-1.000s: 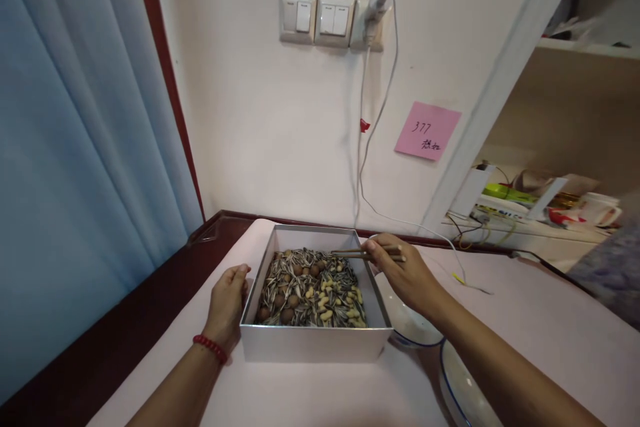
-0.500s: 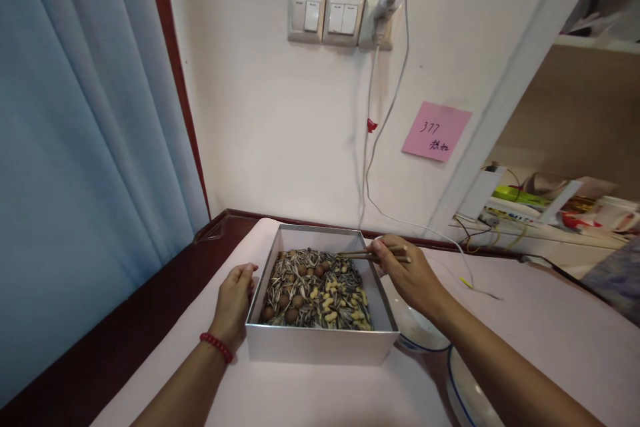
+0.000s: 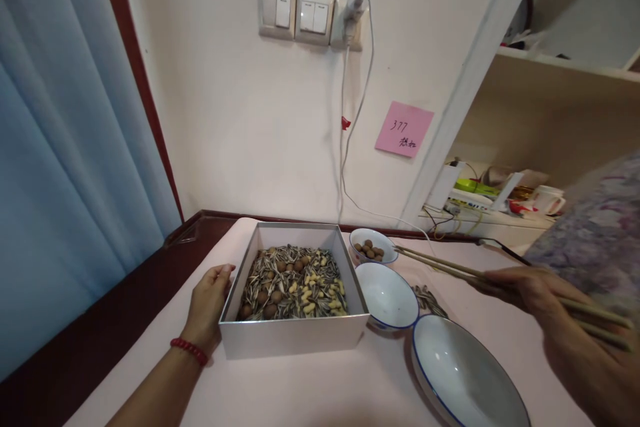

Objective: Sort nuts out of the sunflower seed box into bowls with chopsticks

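Note:
My left hand point(image 3: 210, 300), with a red bead bracelet, holds the left wall of an open silver-white box point(image 3: 295, 337). Inside lie striped sunflower seeds point(image 3: 320, 267), pale peanuts point(image 3: 310, 297) and round brown nuts point(image 3: 263, 297). At the right, my right hand point(image 3: 555, 313) grips a pair of wooden chopsticks point(image 3: 450, 269). Their tips reach left to the rim of a small bowl point(image 3: 357, 240) holding several brown nuts point(image 3: 369, 251). I cannot make out anything between the tips.
Two blue-rimmed bowls, a medium one point(image 3: 385, 293) and a bigger one point(image 3: 465, 373), stand right of the box. Sunflower seeds point(image 3: 431, 300) lie beside them. A white cable point(image 3: 370, 203) hangs from the wall. A person's floral clothing point(image 3: 595, 227) shows at the right.
My right hand has moved right with the chopsticks, away from the box to the bowls. My left hand stays at the box. The view has shifted right, showing more bowls.

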